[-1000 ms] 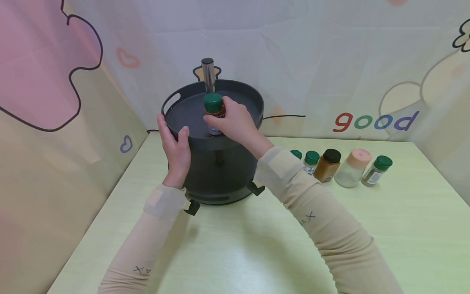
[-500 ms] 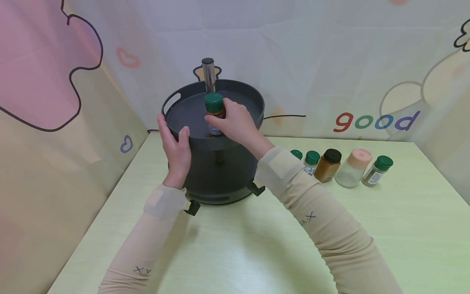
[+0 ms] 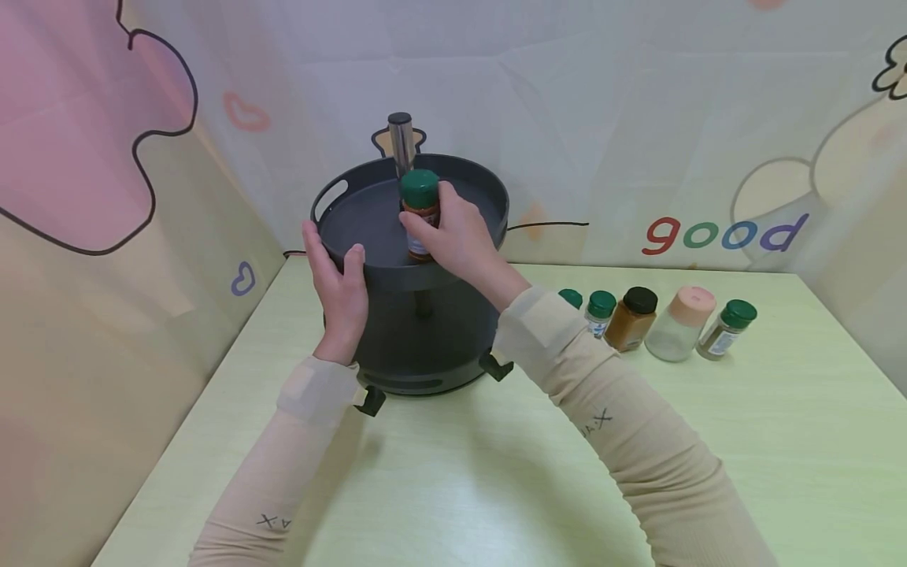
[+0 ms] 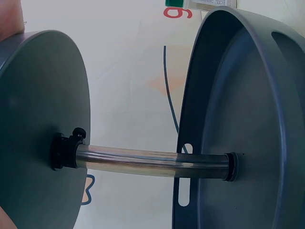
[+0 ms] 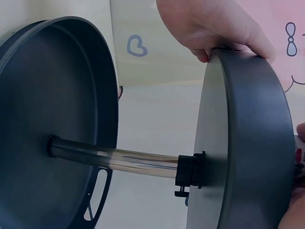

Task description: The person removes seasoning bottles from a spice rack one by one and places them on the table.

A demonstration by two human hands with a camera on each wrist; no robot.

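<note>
In the head view, a small spice jar [image 3: 420, 190] with a green cap and red-brown contents stands up over the front of the round dark upper tray [image 3: 368, 213]. My right hand [image 3: 460, 236] grips it from the right, thumb in front. My left hand [image 3: 342, 303] touches the left front rim of that tray, fingers straight and thumb apart. Below is the lower tray [image 4: 257, 109], joined to the upper one by a metal post [image 4: 152, 161]. The right wrist view shows my left hand [image 5: 214, 24] against the upper tray's wall.
On the table to the right stands a row of jars: green-capped ones [image 3: 601, 307], a brown one with a black lid [image 3: 631, 321], a clear one with a pink lid [image 3: 682, 327], and another green-capped jar [image 3: 728, 331]. A printed cloth [image 3: 602, 142] hangs behind.
My right hand has shifted slightly right and up with the spice jar. My left hand stays at the tray rim, and the tray looks still.
</note>
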